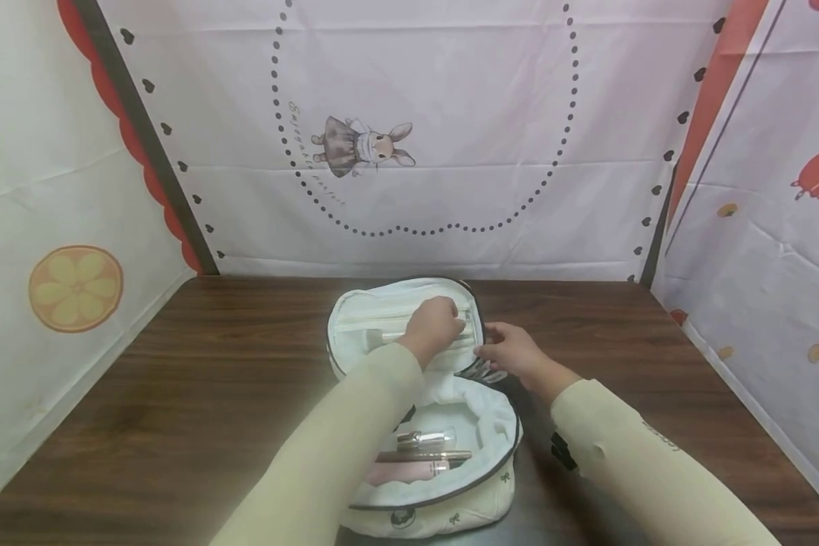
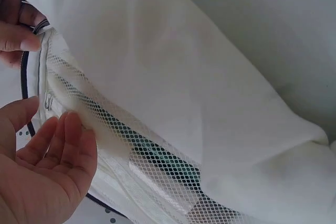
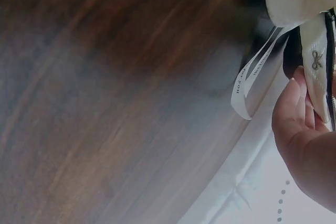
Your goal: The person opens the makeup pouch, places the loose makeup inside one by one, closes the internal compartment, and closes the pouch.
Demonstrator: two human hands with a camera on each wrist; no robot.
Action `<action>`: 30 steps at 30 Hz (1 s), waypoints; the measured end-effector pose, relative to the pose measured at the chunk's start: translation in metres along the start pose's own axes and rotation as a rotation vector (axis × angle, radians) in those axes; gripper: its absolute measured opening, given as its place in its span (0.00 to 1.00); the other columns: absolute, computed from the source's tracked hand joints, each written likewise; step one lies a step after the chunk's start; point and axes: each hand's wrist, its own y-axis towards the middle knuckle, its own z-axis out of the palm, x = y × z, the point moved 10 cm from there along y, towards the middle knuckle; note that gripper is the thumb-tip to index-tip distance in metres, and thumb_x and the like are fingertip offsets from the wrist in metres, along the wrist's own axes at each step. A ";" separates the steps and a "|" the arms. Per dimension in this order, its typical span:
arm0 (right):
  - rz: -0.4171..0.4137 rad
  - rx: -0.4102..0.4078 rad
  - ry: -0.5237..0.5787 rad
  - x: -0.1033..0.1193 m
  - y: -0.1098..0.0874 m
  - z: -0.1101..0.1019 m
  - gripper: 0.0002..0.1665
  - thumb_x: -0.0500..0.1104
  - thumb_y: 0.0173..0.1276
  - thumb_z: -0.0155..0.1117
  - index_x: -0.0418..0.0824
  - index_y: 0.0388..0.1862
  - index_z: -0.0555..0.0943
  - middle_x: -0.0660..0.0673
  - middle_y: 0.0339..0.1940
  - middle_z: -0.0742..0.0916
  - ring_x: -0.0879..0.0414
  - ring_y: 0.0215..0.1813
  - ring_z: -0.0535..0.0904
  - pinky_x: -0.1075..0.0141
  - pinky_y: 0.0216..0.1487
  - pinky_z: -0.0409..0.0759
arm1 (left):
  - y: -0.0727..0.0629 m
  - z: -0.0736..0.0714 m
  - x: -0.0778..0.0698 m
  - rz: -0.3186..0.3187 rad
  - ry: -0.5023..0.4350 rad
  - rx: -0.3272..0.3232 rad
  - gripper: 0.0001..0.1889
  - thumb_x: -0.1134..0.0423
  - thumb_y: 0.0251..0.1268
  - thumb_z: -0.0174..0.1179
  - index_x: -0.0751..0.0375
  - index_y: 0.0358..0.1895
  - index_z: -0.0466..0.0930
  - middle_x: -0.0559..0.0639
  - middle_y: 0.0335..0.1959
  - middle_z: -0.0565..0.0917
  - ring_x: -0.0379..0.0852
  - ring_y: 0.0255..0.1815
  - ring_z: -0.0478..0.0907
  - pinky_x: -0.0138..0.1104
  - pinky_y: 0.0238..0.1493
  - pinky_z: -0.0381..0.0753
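Note:
A white cosmetic bag point(image 1: 431, 517) stands unfolded, its lid point(image 1: 355, 303) laid back. My left hand point(image 1: 437, 326) is over the lid's mesh pocket. In the left wrist view, that hand's fingers point(image 2: 65, 145) are loosely bent, thumb apart, beside a small zipper pull point(image 2: 48, 101) with nothing between them. My right hand point(image 1: 515, 353) holds the lid's right edge, thumb on the inner side. A pale brush point(image 1: 372, 339) lies in the lid pocket; through the mesh point(image 2: 178, 174) a green item also shows. The bag's base holds a clear-capped tube point(image 1: 426, 440), a slim stick point(image 1: 423, 456) and a pink tube point(image 1: 406, 472).
A white lettered ribbon loop point(image 3: 241, 93) hangs beside the bag near my right hand. The bag is on a dark wood-grain table point(image 1: 246, 394). Printed white cloth point(image 1: 464, 152) walls the table at the back and both sides.

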 end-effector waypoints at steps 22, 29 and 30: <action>-0.139 -0.062 -0.088 0.024 -0.010 -0.001 0.31 0.33 0.64 0.62 0.27 0.66 0.68 0.30 0.54 0.81 0.38 0.57 0.77 0.51 0.55 0.79 | 0.003 -0.007 -0.004 -0.075 -0.021 -0.121 0.09 0.58 0.67 0.58 0.57 0.31 0.81 0.47 0.31 0.84 0.43 0.32 0.78 0.35 0.32 0.78; -0.119 -0.063 -0.088 0.022 -0.010 -0.001 0.31 0.33 0.64 0.62 0.29 0.66 0.68 0.31 0.56 0.80 0.38 0.59 0.76 0.50 0.58 0.77 | 0.005 -0.007 -0.001 -0.088 -0.066 -0.143 0.12 0.59 0.65 0.59 0.56 0.23 0.75 0.45 0.22 0.78 0.43 0.26 0.74 0.34 0.27 0.74; -0.113 -0.062 -0.082 0.022 -0.010 -0.001 0.31 0.34 0.64 0.62 0.29 0.66 0.68 0.31 0.56 0.80 0.39 0.59 0.75 0.50 0.58 0.77 | 0.006 -0.007 -0.001 -0.091 -0.075 -0.142 0.11 0.59 0.65 0.60 0.56 0.25 0.75 0.45 0.23 0.79 0.43 0.27 0.74 0.34 0.28 0.74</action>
